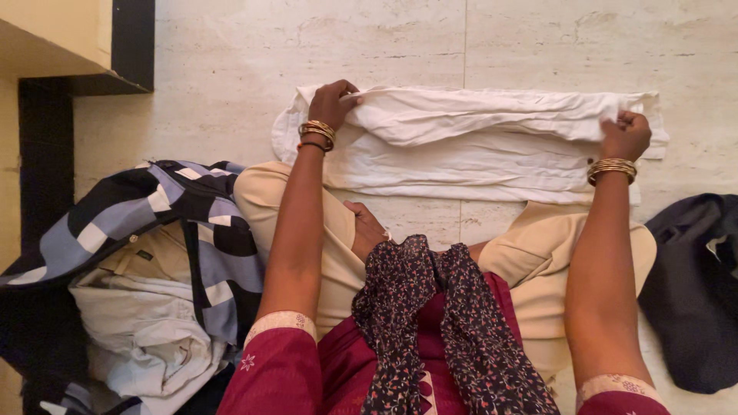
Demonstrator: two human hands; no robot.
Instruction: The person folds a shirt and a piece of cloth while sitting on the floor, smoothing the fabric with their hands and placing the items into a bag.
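Note:
A white garment (469, 146) lies spread lengthwise on the pale stone floor in front of my crossed legs. My left hand (332, 102) grips its upper left edge, with a fold of cloth pinched between the fingers. My right hand (626, 136) grips the cloth near the garment's right end. Both wrists carry gold bangles. The top layer of the garment is folded over toward me between the two hands.
A heap of clothes (146, 277) with a blue, black and white checked piece lies at my left. A dark garment (692, 292) lies at my right. A cream wall corner with a dark edge (131, 46) stands at the upper left.

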